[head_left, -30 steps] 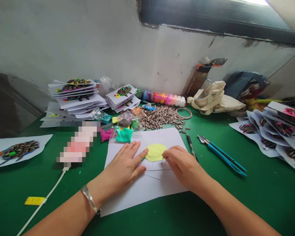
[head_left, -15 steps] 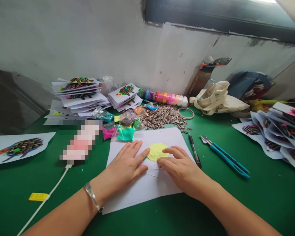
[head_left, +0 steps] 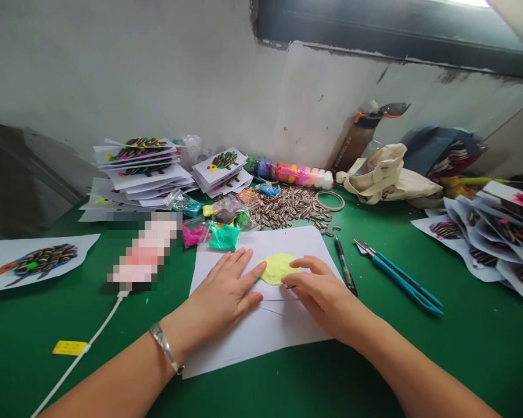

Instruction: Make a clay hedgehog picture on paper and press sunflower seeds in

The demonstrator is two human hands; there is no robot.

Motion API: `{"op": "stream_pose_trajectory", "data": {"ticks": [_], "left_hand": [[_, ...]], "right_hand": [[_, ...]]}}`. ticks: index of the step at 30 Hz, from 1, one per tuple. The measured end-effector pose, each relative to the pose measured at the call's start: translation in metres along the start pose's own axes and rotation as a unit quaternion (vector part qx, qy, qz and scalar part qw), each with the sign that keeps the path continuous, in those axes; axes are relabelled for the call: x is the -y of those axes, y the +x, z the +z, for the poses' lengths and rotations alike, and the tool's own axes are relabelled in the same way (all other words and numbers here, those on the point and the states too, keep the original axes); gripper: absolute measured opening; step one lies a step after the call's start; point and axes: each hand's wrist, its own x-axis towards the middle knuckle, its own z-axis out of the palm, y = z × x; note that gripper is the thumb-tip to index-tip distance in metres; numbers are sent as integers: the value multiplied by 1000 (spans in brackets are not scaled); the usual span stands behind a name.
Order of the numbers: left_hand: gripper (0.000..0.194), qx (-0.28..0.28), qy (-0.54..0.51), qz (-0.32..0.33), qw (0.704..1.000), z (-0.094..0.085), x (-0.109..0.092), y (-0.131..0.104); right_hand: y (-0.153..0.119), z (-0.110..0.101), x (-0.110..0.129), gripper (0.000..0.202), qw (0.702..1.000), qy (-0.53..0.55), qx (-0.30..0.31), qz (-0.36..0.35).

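Observation:
A flattened oval of yellow modelling clay (head_left: 279,270) lies on a white sheet of paper (head_left: 244,348) in front of me. My left hand (head_left: 226,284) rests flat on the paper with its fingers spread, the index fingertip at the clay's left edge. At the clay's right edge is my right hand (head_left: 320,293), its fingers bent and apart, with nothing visible held in them. A small bit of green shows beside the clay near my left index finger. Thin pencil-like lines run on the paper below the clay.
Behind the paper lie bagged green clay (head_left: 224,237) and a heap of sunflower seeds (head_left: 287,206). A black pen (head_left: 345,267) and blue tweezers (head_left: 401,278) lie to the right. Seed pictures are stacked at the back left (head_left: 143,174) and right (head_left: 501,232). A white cable (head_left: 100,325) runs at left.
My right hand has shifted slightly to the right along the clay's edge. My left hand stays in place on the paper.

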Motion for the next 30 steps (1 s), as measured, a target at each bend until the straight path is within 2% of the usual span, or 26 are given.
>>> {"op": "stream_pose_trajectory", "data": {"ticks": [3, 8, 10, 12, 16, 18, 26, 30], "left_hand": [[54, 7, 0, -5, 1000, 0, 0, 0], [54, 5, 5, 1, 1000, 1, 0, 0], [54, 4, 6, 1, 1000, 1, 0, 0], [54, 5, 7, -1, 1000, 1, 0, -1], [55, 7, 0, -4, 1000, -2, -1, 0], [55, 10, -1, -4, 1000, -2, -1, 0], [59, -3, 4, -1, 1000, 2, 1, 0], [64, 9, -4, -3, 1000, 0, 1, 1]], "right_hand": [[0, -1, -1, 24, 1000, 11, -18, 1], [1, 3, 1, 25, 999, -22, 38, -25], [1, 4, 1, 24, 999, -18, 37, -21], [1, 3, -1, 24, 1000, 5, 11, -13], [2, 0, -3, 22, 994, 63, -86, 3], [3, -1, -3, 20, 993, 63, -100, 0], [3, 5, 0, 18, 998, 20, -60, 13], [1, 9, 2, 19, 999, 13, -50, 3]]}}
